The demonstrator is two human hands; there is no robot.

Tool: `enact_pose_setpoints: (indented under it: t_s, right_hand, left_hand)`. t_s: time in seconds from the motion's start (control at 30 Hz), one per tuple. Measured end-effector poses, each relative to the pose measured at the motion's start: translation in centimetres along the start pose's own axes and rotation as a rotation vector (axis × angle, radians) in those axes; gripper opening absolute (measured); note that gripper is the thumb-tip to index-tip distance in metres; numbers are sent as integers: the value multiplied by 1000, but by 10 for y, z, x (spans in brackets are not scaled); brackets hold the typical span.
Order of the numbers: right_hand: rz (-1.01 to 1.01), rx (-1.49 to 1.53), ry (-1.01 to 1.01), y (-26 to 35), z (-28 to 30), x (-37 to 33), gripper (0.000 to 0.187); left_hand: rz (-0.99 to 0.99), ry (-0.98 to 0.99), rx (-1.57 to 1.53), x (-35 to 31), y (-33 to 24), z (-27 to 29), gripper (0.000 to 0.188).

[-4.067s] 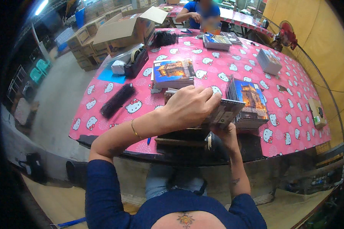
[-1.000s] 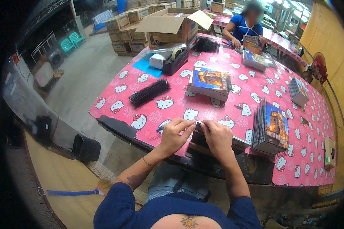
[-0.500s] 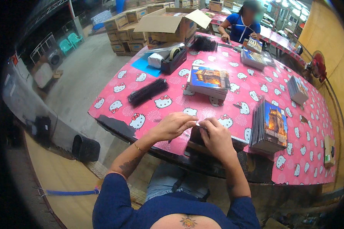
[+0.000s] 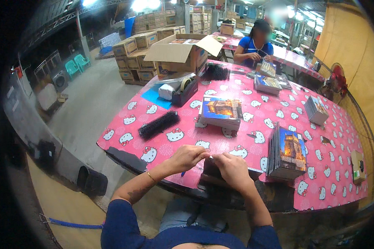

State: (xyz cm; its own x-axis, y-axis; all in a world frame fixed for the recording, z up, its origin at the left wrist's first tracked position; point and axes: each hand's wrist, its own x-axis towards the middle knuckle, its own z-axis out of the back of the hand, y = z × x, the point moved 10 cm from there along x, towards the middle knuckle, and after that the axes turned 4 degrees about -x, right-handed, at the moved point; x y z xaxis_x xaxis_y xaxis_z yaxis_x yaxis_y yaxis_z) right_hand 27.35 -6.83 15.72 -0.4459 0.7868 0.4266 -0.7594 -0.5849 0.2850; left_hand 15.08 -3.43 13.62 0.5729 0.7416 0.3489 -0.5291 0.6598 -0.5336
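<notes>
The left hand (image 4: 188, 158) and right hand (image 4: 233, 167) are meeting in narrow fingertip grips, their contents too small to tell, above the dark block (image 4: 212, 169) at the bench's (image 4: 158, 145) near edge, where light, steady pinching is probably serving best.

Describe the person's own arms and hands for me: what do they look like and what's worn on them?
The left sleeve and right sleeve are dark blue and reach about to the elbows. The left arm has a dark tattoo and a thin gold-coloured bracelet. The left grip and right grip are bare hands, without gloves.
</notes>
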Motion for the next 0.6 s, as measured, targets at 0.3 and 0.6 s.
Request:
enact_pose_setpoints:
  t_s: [0.3, 0.6]
  right_hand:
    - [-52, 42, 51, -2, 5, 10, 22]
    - [-141, 240, 167, -12, -15, 25, 27]
  left_hand:
    - [36, 155, -204, 6, -5, 10, 26]
    - [-162, -86, -106, 3, -16, 31, 18]
